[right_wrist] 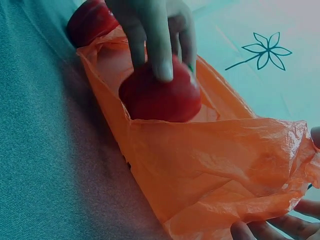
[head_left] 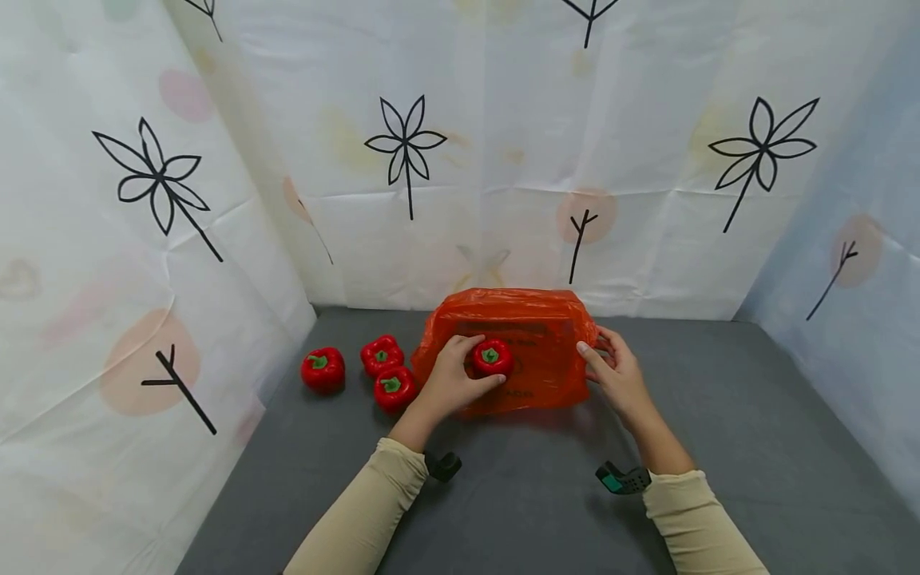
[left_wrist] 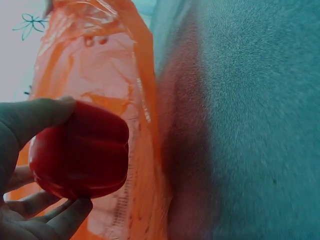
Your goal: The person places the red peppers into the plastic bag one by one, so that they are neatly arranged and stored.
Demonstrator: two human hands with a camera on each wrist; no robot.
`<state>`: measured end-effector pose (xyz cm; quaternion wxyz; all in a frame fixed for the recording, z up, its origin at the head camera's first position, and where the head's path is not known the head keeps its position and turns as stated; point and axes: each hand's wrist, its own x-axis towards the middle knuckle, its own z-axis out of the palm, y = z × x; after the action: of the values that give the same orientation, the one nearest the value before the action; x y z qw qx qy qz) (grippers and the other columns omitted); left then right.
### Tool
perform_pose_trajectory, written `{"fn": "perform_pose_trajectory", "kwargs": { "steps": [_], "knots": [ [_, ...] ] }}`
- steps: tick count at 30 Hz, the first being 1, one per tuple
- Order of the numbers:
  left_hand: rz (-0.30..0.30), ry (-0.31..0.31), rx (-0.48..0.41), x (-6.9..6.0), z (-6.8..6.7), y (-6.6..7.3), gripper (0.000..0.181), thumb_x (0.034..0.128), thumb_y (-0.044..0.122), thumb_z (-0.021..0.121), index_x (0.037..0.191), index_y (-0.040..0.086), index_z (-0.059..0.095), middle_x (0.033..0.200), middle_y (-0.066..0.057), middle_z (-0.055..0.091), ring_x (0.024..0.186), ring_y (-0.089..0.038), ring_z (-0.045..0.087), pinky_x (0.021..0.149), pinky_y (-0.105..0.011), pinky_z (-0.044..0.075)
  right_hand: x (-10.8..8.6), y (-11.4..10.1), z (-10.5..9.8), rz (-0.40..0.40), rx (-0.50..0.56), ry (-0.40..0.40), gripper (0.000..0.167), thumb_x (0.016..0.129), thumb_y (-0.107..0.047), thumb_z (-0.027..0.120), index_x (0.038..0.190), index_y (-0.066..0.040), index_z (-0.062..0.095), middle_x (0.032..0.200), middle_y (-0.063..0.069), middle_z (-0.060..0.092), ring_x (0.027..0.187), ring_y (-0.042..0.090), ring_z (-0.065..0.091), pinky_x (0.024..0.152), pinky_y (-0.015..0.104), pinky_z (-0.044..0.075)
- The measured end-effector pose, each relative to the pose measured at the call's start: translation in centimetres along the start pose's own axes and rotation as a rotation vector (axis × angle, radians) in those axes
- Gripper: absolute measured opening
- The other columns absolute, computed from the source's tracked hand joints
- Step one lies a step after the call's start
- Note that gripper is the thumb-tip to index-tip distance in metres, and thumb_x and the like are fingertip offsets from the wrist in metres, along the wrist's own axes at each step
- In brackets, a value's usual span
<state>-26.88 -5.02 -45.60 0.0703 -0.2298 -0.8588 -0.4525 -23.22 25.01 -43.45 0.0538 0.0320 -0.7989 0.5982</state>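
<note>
The left hand grips a red bell pepper between thumb and fingers, at the orange plastic bag. In the left wrist view the same pepper is in front of the bag. The right wrist view shows the pepper at the bag's mouth, partly behind its near edge, with the left hand on it from above. The right hand holds the bag's right side, its thumb in front and its fingers partly hidden by the plastic.
Left of the bag on the grey table are three red bell peppers: one farther left, one at the back and one nearer the front. A white printed cloth hangs behind and at the sides.
</note>
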Motion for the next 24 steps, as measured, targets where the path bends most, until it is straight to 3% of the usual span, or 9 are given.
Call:
{"fn": "perform_pose_trajectory", "kwargs": {
  "steps": [10,18,24],
  "knots": [
    [-0.04,-0.015,0.001,2.5,1.8,-0.6,0.074,0.0892,0.027,0.087,0.15,0.0,0.055,0.142,-0.019,0.057,0.128,-0.034,0.059,0.11,-0.048,0.055,0.2,0.1,0.1,0.027,0.007,0.026,0.07,0.109,-0.041,0.059,0.166,-0.01,0.031,0.161,0.019,0.047,0.119,0.005,0.061,0.085,0.013,0.057],
    [-0.075,-0.023,0.01,3.5,2.4,-1.3,0.076,0.0896,0.026,0.086,0.153,0.0,0.052,0.144,-0.024,0.056,0.132,-0.039,0.057,0.113,-0.051,0.052,0.2,0.0,0.2,0.03,-0.008,0.031,0.071,0.109,-0.042,0.058,0.166,-0.01,0.03,0.162,0.02,0.046,0.136,0.034,0.057,0.088,0.015,0.059],
    [-0.097,-0.03,0.011,3.8,2.6,-1.8,0.077,0.0906,0.025,0.085,0.155,0.002,0.051,0.145,-0.023,0.056,0.134,-0.038,0.055,0.113,-0.051,0.053,0.1,0.0,0.0,0.029,-0.001,0.033,0.07,0.109,-0.041,0.058,0.166,-0.011,0.031,0.161,0.019,0.047,0.13,0.023,0.06,0.087,0.013,0.058]
  ]
}}
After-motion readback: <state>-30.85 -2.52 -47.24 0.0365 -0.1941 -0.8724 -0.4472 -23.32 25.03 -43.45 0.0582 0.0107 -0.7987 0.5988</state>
